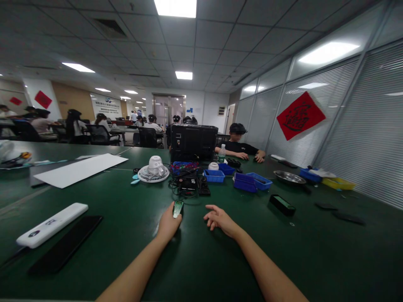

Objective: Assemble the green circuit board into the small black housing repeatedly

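Note:
My left hand is closed around a small dark-cased device with a green circuit board showing on its upper side. To its right my right hand hovers over the green table with fingers apart and nothing in them. Beyond both hands lies a black electronic unit amid a tangle of dark cables. Off to the right, apart from my right hand, rests a black box-like case with a green inside.
A white fan part, blue bins, a metal bowl and a yellow tray stand farther back. At left lie a white power strip and a black slab. A person sits behind the black monitor.

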A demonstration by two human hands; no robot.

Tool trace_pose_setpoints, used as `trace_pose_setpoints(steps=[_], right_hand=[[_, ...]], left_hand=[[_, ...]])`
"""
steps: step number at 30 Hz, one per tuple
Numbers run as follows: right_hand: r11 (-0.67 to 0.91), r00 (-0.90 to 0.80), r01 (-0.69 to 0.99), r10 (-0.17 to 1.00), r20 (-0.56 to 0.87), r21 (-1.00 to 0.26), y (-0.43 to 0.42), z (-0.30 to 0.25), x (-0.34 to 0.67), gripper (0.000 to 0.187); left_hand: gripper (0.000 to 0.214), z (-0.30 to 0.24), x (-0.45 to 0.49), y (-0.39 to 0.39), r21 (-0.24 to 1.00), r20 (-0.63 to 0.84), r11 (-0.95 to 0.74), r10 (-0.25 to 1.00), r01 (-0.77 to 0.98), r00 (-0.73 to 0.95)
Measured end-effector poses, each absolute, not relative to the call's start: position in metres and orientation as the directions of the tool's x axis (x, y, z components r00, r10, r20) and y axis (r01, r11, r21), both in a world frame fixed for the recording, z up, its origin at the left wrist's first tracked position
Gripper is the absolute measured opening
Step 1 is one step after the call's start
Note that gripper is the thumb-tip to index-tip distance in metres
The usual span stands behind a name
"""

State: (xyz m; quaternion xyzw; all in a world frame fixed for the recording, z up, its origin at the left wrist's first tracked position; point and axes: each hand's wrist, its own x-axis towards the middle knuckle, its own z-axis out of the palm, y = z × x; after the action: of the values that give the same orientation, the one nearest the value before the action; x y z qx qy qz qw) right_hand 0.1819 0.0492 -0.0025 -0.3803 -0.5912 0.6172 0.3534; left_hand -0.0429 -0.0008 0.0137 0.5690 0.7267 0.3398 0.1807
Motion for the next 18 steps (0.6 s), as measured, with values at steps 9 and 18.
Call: trace_pose_setpoints(steps=[9, 18], right_hand=[[-0.033, -0.477, 0.019, 0.878, -0.038, -0.999, 0.049, -0.001, 0.182, 0.050], [-0.020, -0.485, 0.033, 0.874, -0.033, -0.999, 0.053, -0.007, 0.182, 0.045]], left_hand=[[0.057, 0.015, -0.071, 0.003, 0.667, 0.108, 0.214, 0.920, 0.714, -0.377], [0.068, 0.019, -0.104, 0.007, 0.607, 0.050, 0.382, 0.857, 0.697, -0.512]])
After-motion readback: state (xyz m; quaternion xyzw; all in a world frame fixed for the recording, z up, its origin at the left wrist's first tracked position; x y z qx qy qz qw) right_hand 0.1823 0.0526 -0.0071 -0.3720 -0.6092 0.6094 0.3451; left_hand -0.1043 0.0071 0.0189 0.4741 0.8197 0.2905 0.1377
